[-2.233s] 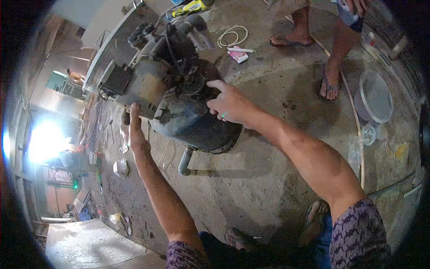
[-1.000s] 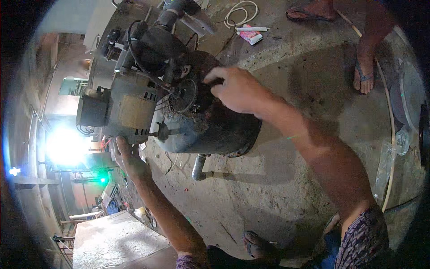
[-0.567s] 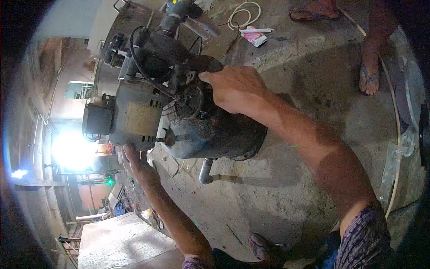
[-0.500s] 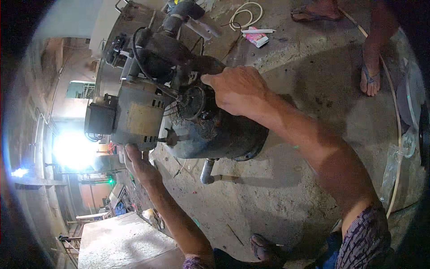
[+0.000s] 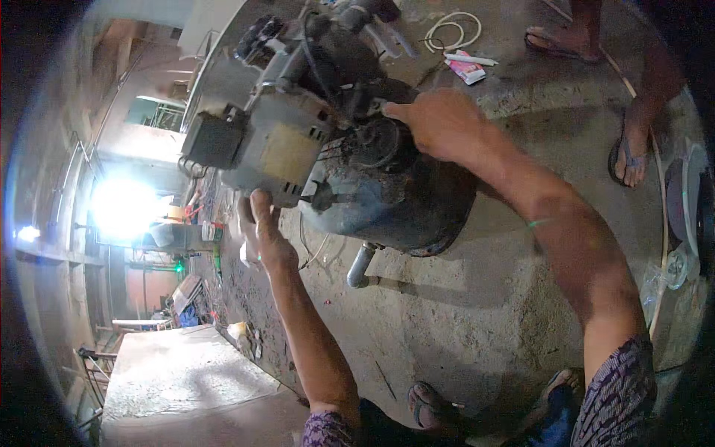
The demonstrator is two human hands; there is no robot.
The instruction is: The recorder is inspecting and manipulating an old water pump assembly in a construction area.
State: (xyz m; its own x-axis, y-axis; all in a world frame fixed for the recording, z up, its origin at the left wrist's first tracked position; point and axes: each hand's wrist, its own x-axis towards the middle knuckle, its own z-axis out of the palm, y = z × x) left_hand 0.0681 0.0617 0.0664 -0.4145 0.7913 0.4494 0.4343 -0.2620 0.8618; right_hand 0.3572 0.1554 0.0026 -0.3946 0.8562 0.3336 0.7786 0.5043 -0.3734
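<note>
A dark, grimy water pump sits on a rounded steel tank (image 5: pixel 387 220), with a boxy grey electric motor (image 5: pixel 279 149) on its left side. My left hand (image 5: pixel 269 235) holds the motor's lower end from below, its thumb against the casing and the other fingers partly hidden. On the other side, my right hand (image 5: pixel 454 127) is closed over the pump's upper edge, thumb side on the dark housing (image 5: pixel 376 141); its fingertips are hidden. A short grey pipe elbow (image 5: pixel 361 266) sticks out of the tank's near side.
Another person's sandalled feet (image 5: pixel 633 153) stand at the upper right beside a pale hose (image 5: pixel 660 223). A coiled white cable (image 5: pixel 452 31) and a pink-white packet (image 5: pixel 467 68) lie beyond the pump. A pale slab (image 5: pixel 171 384) is at lower left. My own sandalled foot (image 5: pixel 432 406) stands near.
The whole view has turned somewhat clockwise, so the pump and motor appear farther right and higher. Both hands stay on the pump unit; my left thumb shows more clearly against the motor.
</note>
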